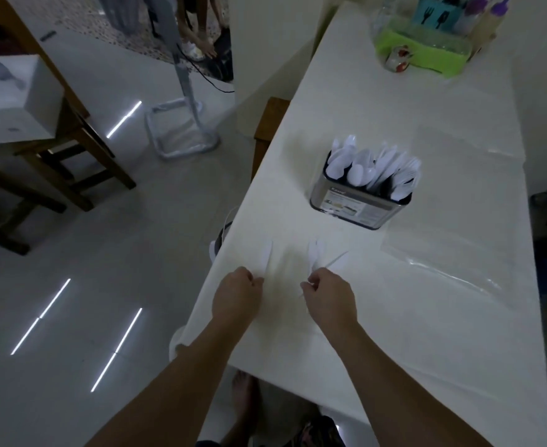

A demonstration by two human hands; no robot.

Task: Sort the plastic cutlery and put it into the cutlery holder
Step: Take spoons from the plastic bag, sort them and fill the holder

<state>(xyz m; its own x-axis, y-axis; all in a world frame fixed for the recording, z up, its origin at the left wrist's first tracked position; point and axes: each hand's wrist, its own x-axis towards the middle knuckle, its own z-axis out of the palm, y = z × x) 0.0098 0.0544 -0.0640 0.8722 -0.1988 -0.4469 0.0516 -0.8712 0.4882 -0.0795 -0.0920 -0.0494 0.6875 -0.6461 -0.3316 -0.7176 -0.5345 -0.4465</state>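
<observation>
Both forearms are bare to the lower edge of the view, with no sleeve, watch or bracelet showing on either. The left hand (238,293) and the right hand (328,296) carry no rings or gloves that can be made out. Below the arms, a bare foot (244,398) shows on the floor, and beside it a strip of dark patterned cloth (322,432), blurred in dim light.

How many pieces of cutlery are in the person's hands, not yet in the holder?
About 4, though blur may hide more: one white piece pinched by the left hand, and roughly three fanned pieces gripped by the right hand, near the cutlery holder.
</observation>
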